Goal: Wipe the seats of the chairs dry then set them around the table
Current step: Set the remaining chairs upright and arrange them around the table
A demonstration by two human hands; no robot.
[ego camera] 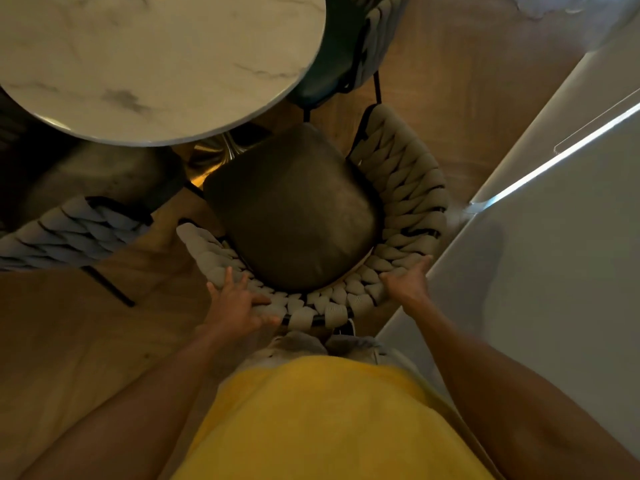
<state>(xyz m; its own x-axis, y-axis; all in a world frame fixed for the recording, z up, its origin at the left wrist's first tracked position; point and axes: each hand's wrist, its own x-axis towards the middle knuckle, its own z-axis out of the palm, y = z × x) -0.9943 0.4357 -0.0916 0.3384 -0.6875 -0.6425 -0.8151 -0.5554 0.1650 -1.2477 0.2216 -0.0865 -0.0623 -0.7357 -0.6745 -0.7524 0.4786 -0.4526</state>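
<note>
Both hands — left (239, 303), right (405, 282) — grip the woven backrest of the dark-cushioned rope-backed chair (294, 209) beside the round marble table (156, 64); two similar chairs sit tucked already; seat looks dry, no cloth visible — placement seemingly nearly finished.

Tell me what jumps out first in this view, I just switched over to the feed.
The beige woven chair with its dark seat fills the centre, facing the round marble table at upper left. The left hand and right hand both grip its curved backrest from behind. Two more chairs flank it: one at the left edge, one tucked by the table above.
</note>
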